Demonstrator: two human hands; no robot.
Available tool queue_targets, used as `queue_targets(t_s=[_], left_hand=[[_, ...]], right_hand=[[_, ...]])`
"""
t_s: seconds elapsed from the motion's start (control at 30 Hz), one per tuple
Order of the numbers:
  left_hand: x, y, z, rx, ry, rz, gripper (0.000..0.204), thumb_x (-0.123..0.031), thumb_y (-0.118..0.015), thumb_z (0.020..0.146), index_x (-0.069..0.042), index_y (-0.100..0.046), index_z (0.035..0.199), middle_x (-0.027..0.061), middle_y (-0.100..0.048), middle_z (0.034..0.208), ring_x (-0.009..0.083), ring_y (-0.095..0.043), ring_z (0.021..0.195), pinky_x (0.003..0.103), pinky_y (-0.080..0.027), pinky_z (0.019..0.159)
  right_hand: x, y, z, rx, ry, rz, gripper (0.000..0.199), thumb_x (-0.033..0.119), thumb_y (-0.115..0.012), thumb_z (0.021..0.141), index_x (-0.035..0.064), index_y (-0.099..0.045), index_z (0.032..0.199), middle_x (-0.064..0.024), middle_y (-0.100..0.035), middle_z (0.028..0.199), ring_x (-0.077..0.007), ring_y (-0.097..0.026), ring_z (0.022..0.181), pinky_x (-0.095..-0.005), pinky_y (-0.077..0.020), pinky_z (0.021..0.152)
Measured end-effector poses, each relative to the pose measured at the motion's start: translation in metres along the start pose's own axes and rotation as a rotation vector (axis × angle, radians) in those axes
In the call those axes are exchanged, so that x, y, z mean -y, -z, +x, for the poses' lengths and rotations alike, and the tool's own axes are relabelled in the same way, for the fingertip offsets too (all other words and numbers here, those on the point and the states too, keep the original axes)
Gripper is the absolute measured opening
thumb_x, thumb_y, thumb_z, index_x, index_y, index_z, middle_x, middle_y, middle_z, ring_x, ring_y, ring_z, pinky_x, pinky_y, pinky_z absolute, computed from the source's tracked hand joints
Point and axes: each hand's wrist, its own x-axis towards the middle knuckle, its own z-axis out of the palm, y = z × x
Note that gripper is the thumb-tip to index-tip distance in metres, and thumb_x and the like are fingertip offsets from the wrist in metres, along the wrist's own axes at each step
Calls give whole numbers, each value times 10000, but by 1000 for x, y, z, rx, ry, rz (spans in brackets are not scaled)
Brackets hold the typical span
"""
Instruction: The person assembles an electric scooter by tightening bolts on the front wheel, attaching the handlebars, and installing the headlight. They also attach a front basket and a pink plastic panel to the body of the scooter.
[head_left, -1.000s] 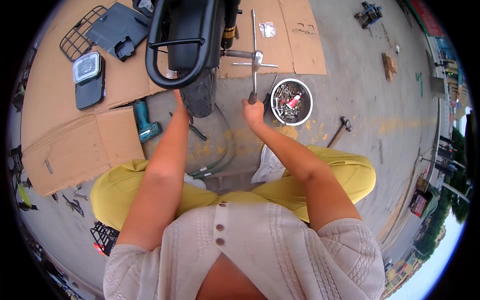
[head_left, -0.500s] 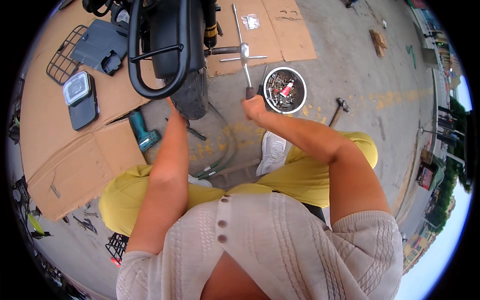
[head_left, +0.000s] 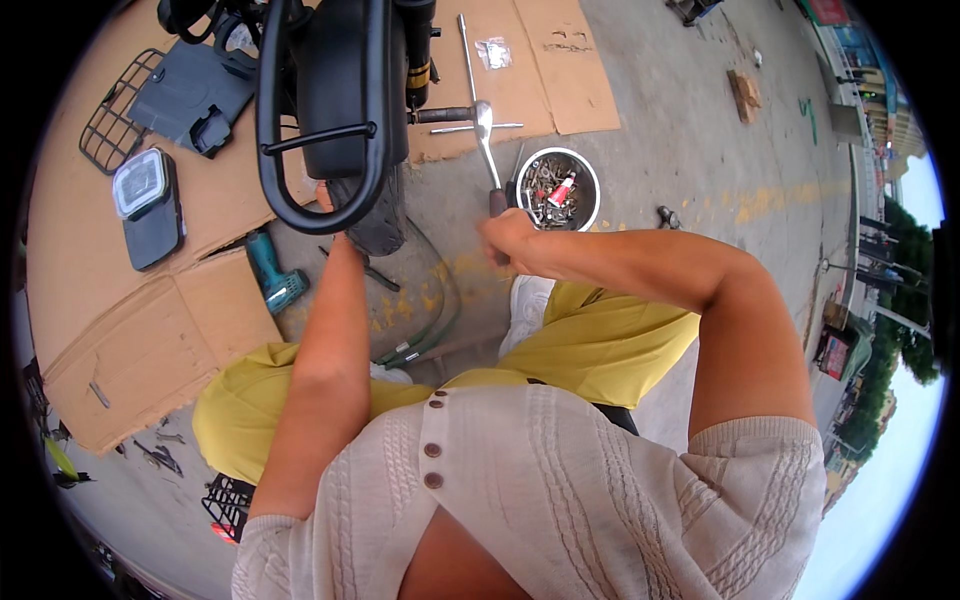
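My right hand grips the near end of a long metal cross wrench that reaches out to the rear axle of a black scooter. My left hand reaches forward to the scooter's rear tyre; its fingers are mostly hidden against the rubber. Just right of the wrench stands a round metal bowl holding small metal parts and a red tube. I am sitting low in yellow trousers, with the scooter's tail and grab rail directly ahead.
Flattened cardboard sheets lie left and ahead. On them are a teal cordless drill, a black panel with a clear lens, a dark plastic cover and a wire rack. A small hammer lies on the concrete at right.
My right hand has shifted left along with the wrench, and my right elbow has swung up and outward. The view has tipped closer to the scooter. The left hand stays at the tyre.
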Motion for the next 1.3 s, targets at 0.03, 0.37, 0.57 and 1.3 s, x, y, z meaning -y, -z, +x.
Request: queue_targets(t_s=[0.03, 0.37, 0.57, 1.3], left_hand=[[0, -1, 1, -11, 2, 6, 285, -255, -564, 855, -10, -603, 995, 270, -631, 883, 452, -597, 881, 471, -477, 729], [-14, -5, 4, -51, 45, 241, 277, -250, -568, 848, -10, -601, 981, 269, -630, 878, 452, -597, 878, 471, -476, 726], [-16, 3, -6, -127, 59, 250, 280, -261, -582, 851, -5, -601, 963, 270, -630, 841, 459, -602, 832, 508, -476, 722], [3, 48, 40, 115, 44, 0, 279, -201, -633, 837, 30, -658, 993, 202, -684, 877, 274, -665, 825, 367, -484, 737]], right_hand=[[3, 0, -3, 9, -27, 9, 279, 112, -551, 888, -3, -489, 642, -120, -504, 538, -224, -481, 414, -365, -363, 377], [20, 11, -15, 49, -174, -1, 203, 122, -582, 877, 67, -492, 703, -40, -463, 587, -167, -461, 494, -326, -407, 440], [38, 4, -37, 35, -264, -13, 207, 112, -565, 900, 92, -468, 717, -21, -452, 605, -140, -434, 503, -305, -383, 446], [-55, -10, 103, 21, 435, 142, 189, 163, -659, 833, 44, -513, 855, -57, -545, 653, -166, -555, 502, -305, -486, 455]])
